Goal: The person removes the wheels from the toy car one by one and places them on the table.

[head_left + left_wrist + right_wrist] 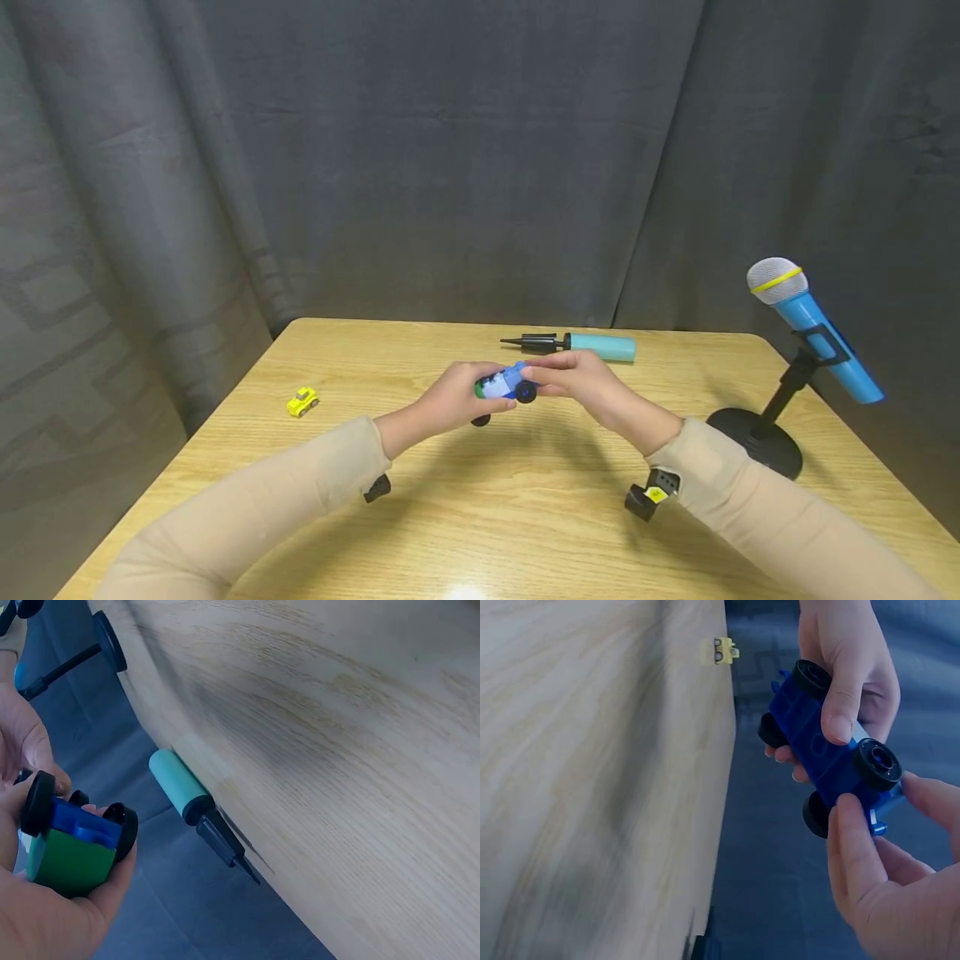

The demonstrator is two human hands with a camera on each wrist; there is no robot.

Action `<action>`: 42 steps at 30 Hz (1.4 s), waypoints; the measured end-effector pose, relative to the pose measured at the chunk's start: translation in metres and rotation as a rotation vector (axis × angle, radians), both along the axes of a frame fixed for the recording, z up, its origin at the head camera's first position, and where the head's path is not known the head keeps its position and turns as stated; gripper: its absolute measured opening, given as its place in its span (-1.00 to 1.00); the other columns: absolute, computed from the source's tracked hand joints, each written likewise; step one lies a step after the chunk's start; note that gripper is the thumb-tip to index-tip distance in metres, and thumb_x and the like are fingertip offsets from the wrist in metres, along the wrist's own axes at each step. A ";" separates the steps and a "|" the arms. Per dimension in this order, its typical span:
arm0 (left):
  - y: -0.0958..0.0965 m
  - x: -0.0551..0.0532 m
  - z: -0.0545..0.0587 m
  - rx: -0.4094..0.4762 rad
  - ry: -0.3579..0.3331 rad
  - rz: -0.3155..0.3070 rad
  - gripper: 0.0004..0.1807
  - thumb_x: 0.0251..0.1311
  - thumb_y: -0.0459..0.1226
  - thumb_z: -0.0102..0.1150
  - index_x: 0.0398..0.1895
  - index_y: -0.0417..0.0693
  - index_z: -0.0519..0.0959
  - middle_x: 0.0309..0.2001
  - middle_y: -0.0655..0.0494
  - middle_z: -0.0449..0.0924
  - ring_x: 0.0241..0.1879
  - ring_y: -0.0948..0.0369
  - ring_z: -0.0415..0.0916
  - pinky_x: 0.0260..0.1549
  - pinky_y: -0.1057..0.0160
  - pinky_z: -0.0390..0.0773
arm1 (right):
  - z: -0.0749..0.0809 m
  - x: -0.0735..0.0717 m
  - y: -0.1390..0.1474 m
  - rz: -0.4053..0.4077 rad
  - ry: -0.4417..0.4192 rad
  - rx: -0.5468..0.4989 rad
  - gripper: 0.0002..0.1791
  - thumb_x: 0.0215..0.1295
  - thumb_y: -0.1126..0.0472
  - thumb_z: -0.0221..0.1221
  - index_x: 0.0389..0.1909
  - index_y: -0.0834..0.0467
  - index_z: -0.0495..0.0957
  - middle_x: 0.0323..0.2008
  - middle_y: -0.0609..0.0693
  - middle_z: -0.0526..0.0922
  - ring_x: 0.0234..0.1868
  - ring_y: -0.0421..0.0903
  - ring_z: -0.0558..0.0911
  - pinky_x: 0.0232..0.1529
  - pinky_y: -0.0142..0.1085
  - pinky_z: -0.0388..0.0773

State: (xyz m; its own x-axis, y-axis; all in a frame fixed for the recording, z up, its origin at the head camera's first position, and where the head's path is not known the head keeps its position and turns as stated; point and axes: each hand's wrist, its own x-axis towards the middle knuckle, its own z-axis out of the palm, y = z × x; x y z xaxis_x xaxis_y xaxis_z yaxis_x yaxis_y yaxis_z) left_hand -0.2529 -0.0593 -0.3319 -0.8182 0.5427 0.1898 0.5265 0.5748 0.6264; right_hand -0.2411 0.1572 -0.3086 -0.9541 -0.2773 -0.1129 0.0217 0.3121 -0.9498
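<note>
Both hands hold one blue toy car [513,382] above the middle of the table. It has black wheels, a white patch on its side and a green end, which shows in the left wrist view as a green block [73,862]. My left hand [462,393] grips the green end, its thumb lying along the underside in the right wrist view. At the opposite end, my right hand [581,381] pinches the car between thumb and fingers. The blue underside [821,754] with its wheels faces the right wrist camera.
A small yellow toy car [303,402] stands at the table's left. Behind the hands lies a teal hand pump [602,346] with a black nozzle. To the right, a blue microphone [817,325] leans on a black stand [757,437]. Dark curtains [450,167] hang behind the table [465,517].
</note>
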 end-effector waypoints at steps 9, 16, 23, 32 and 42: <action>-0.003 0.004 0.007 0.096 -0.083 0.143 -0.44 0.21 -0.09 0.29 0.20 -0.20 0.51 -0.03 -0.06 0.66 -0.29 0.25 0.56 -0.35 0.34 0.57 | 0.008 0.001 0.000 -0.070 0.029 0.005 -0.48 0.38 0.00 0.15 0.00 0.43 0.55 -0.28 0.08 0.72 -0.29 -0.09 0.72 0.09 -0.04 0.56; -0.004 0.006 0.006 0.120 -0.067 0.152 -0.49 0.23 -0.11 0.28 0.16 -0.23 0.53 -0.09 -0.04 0.68 -0.32 0.28 0.55 -0.35 0.35 0.57 | 0.003 0.006 -0.009 0.055 0.001 -0.080 -0.55 0.36 0.05 0.17 -0.14 0.45 0.58 -0.40 0.04 0.71 -0.41 -0.11 0.70 -0.17 -0.18 0.68; -0.005 0.005 0.004 0.092 -0.026 0.171 -0.48 0.21 -0.08 0.29 0.13 -0.24 0.55 -0.13 -0.03 0.67 -0.36 0.28 0.50 -0.40 0.36 0.53 | -0.002 0.006 -0.016 0.043 0.038 -0.065 -0.61 0.29 0.11 0.25 -0.11 0.40 0.59 -0.41 0.02 0.72 -0.40 -0.11 0.71 -0.18 -0.19 0.68; -0.003 0.008 0.003 0.076 -0.025 0.176 -0.47 0.21 -0.05 0.28 0.10 -0.25 0.55 -0.17 -0.02 0.67 -0.38 0.27 0.49 -0.43 0.35 0.50 | -0.011 0.007 -0.025 0.033 0.175 -0.018 -0.66 0.25 0.12 0.29 -0.40 0.39 0.60 -0.59 0.02 0.69 -0.59 -0.09 0.67 -0.38 -0.09 0.68; -0.002 0.011 0.003 0.071 -0.024 0.172 -0.47 0.24 -0.06 0.25 0.12 -0.26 0.54 -0.12 -0.06 0.67 -0.36 0.26 0.51 -0.41 0.35 0.51 | -0.012 0.011 -0.027 0.000 0.312 0.004 -0.72 0.21 0.21 0.32 -0.47 0.41 0.64 -0.58 0.18 0.71 -0.57 -0.07 0.70 -0.45 -0.16 0.68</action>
State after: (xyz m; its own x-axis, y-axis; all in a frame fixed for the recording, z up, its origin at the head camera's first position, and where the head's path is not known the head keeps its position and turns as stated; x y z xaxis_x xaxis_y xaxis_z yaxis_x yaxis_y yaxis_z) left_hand -0.2424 -0.0614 -0.3291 -0.9026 0.3800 0.2022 0.4087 0.6091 0.6797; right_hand -0.2298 0.1303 -0.3205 -0.9429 -0.2772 0.1845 -0.2708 0.3160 -0.9093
